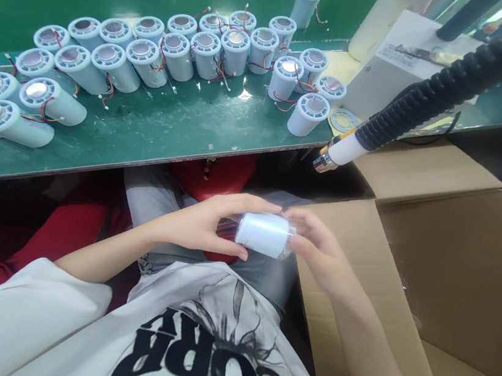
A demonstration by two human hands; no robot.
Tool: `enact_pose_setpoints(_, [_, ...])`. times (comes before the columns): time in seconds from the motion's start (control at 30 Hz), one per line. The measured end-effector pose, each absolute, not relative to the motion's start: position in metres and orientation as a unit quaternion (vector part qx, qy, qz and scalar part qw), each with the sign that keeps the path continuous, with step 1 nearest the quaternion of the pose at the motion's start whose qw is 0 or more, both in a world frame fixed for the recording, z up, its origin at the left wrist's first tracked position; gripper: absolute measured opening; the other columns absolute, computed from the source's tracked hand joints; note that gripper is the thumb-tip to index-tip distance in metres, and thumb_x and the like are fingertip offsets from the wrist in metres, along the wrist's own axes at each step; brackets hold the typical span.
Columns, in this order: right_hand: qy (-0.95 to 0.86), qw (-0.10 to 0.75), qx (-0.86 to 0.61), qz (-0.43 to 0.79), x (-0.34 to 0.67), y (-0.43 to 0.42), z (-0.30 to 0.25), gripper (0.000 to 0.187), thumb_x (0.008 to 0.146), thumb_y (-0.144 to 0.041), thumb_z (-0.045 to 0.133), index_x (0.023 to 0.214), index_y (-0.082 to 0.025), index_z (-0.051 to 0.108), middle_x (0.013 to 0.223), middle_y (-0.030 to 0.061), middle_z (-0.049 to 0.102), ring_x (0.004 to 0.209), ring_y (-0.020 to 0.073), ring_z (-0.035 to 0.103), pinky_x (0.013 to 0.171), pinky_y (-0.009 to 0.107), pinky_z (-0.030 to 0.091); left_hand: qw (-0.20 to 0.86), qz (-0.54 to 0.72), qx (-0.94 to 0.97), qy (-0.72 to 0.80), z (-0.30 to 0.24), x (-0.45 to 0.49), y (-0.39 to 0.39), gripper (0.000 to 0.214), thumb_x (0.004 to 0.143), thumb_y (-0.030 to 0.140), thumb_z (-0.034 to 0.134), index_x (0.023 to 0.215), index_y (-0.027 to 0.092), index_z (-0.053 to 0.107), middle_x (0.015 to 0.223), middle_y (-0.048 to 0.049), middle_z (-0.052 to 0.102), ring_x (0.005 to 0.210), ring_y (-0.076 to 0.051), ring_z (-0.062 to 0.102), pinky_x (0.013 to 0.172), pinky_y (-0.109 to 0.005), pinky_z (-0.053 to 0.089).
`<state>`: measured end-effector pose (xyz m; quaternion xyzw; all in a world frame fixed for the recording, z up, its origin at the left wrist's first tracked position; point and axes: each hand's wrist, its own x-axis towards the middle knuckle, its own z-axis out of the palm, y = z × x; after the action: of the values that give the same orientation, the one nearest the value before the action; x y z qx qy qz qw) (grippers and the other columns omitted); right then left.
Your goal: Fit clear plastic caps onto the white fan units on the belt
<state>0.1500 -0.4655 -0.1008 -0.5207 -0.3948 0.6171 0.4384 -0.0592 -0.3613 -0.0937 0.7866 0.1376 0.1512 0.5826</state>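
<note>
Above my lap, a light-blue plastic cylinder (265, 234) lies on its side between my two hands, with clear plastic film showing around its ends. My left hand (209, 222) curves around the left end, fingers along the far side and thumb at the near edge. At the other end, my right hand (320, 246) pinches the cylinder and its film with thumb and fingers. Many similar light-blue cylinders (142, 61) with silvery round tops and thin red and black wires stand on the green bench (171, 125) beyond my hands.
An open cardboard box (448, 269) stands at my right, its flap close to my right arm. A black corrugated hose (430, 88) with a metal-tipped nozzle hangs over the bench edge. Behind it are a white device (392, 65) and a loose light-blue ring (344, 120).
</note>
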Motion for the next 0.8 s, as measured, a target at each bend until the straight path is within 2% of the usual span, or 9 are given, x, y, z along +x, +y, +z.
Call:
enact_pose_setpoints(0.13, [-0.327,0.443,-0.505,0.665,0.147,-0.466,-0.106,0.035,0.079,-0.049,0.065,0.094,-0.020,0.051,0.072,-0.0021,0.062,0.057,0.0116,0.061,0.051,0.024,0.054,0.588,0.142,0.785,0.137,-0.093,-0.059,-0.362,0.072,0.072,0.028,0.074,0.138,0.027,0.044,0.140,-0.0103,0.049,0.129,-0.028,0.045,0.107,-0.040,0.039])
enact_pose_setpoints(0.27, [-0.297,0.420,-0.508,0.691,0.144,-0.466,-0.108,0.040,0.079,-0.057,0.059,0.089,-0.020,0.047,0.066,-0.0004,0.063,0.052,0.0142,0.063,0.042,0.022,0.050,0.586,0.138,0.788,0.131,-0.092,-0.059,-0.361,0.072,0.072,0.028,0.073,0.138,0.027,0.044,0.142,-0.0105,0.048,0.131,-0.028,0.044,0.108,-0.041,0.038])
enact_pose_setpoints(0.43, [-0.263,0.386,-0.509,0.723,0.139,-0.463,-0.104,0.054,0.072,-0.068,0.057,0.094,-0.020,0.046,0.055,-0.0012,0.062,0.039,0.0136,0.058,0.030,0.017,0.040,0.590,0.144,0.785,0.122,-0.091,-0.059,-0.362,0.072,0.072,0.026,0.074,0.137,0.028,0.045,0.142,-0.0094,0.048,0.131,-0.028,0.044,0.108,-0.038,0.038])
enact_pose_setpoints(0.67, [-0.192,0.355,-0.465,0.788,0.134,-0.462,-0.103,0.068,0.069,-0.075,0.051,0.091,-0.011,0.059,0.052,0.0057,0.064,0.029,0.0083,0.048,0.023,0.013,0.027,0.631,0.150,0.752,0.118,-0.093,-0.060,-0.365,0.071,0.072,0.023,0.074,0.137,0.028,0.045,0.144,-0.0099,0.045,0.133,-0.028,0.041,0.107,-0.039,0.039])
enact_pose_setpoints(0.8, [-0.128,0.322,-0.451,0.823,0.134,-0.464,-0.105,0.069,0.079,-0.073,0.041,0.083,-0.008,0.064,0.052,0.0068,0.063,0.030,0.0065,0.050,0.023,0.010,0.026,0.623,0.169,0.756,0.104,-0.094,-0.058,-0.365,0.071,0.071,0.020,0.075,0.135,0.030,0.047,0.143,-0.0096,0.046,0.134,-0.027,0.041,0.108,-0.041,0.038])
